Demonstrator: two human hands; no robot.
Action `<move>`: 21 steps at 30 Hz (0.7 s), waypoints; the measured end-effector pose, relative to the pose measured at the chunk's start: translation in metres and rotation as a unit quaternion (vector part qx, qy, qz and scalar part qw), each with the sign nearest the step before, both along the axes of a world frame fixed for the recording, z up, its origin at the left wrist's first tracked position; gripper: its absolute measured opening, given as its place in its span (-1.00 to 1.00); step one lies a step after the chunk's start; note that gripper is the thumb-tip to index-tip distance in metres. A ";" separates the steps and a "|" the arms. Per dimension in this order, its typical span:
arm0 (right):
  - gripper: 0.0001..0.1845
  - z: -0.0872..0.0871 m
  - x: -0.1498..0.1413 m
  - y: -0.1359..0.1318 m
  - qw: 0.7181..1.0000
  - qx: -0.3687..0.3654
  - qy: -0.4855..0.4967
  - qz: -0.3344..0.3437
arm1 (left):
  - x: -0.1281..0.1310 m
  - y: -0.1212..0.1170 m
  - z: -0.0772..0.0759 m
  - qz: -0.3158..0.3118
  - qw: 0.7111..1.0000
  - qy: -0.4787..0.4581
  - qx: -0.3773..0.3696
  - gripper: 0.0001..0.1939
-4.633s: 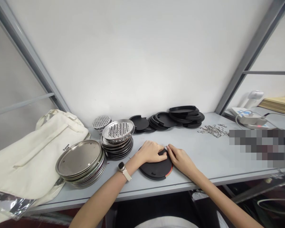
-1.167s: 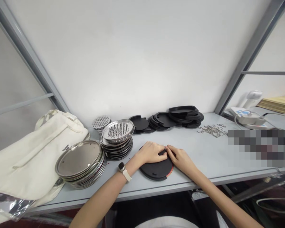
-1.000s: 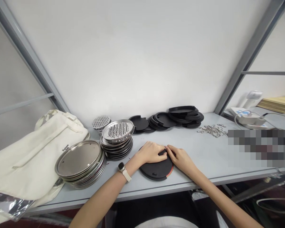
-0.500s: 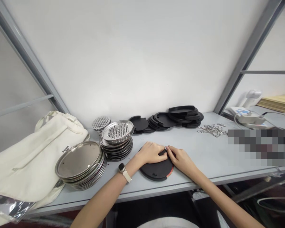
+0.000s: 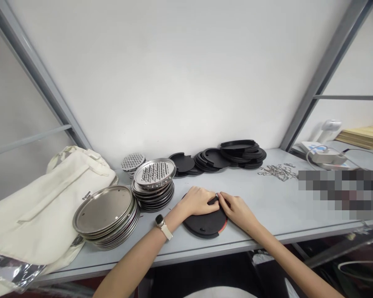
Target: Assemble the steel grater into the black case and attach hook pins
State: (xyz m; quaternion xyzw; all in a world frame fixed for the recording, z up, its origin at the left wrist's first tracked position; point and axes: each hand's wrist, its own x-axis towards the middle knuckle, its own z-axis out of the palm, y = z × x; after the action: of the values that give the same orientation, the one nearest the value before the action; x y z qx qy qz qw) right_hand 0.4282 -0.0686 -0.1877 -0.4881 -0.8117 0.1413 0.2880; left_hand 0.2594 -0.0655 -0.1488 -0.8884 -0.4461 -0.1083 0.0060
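A round black plate (image 5: 202, 227) with a notched rim and a thin red-yellow strip along its right edge lies flat at the front of the table. My left hand (image 5: 199, 201), a watch on its wrist, rests over the plate with bent fingers gripping its far part. At the plate's far right edge, my right hand (image 5: 235, 209) pinches a small shiny metal clip (image 5: 216, 195). The fingertips of both hands meet there and partly hide the clip. Beyond my right hand lies a pile of thin metal clips (image 5: 279, 171).
To the left stand a stack of round metal plates (image 5: 102, 209) and a stack topped by a perforated grater disc (image 5: 154, 171). More black plates (image 5: 216, 157) lie along the wall. A cream cloth bag (image 5: 56, 198) covers the left end. A white device (image 5: 325, 152) with a cable sits right.
The view has shifted very slightly. Both hands keep almost the same position on the plate and clip.
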 end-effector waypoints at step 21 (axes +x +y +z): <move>-0.62 0.000 0.000 0.000 1.000 0.007 -0.006 -0.003 | 0.000 0.000 0.000 -0.001 1.000 0.000 0.000 -0.70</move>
State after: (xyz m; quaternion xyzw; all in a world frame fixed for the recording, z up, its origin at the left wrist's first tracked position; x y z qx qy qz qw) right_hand 0.4286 -0.0690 -0.1880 -0.4891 -0.8129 0.1316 0.2874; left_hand 0.2589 -0.0651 -0.1491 -0.8886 -0.4456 -0.1088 0.0058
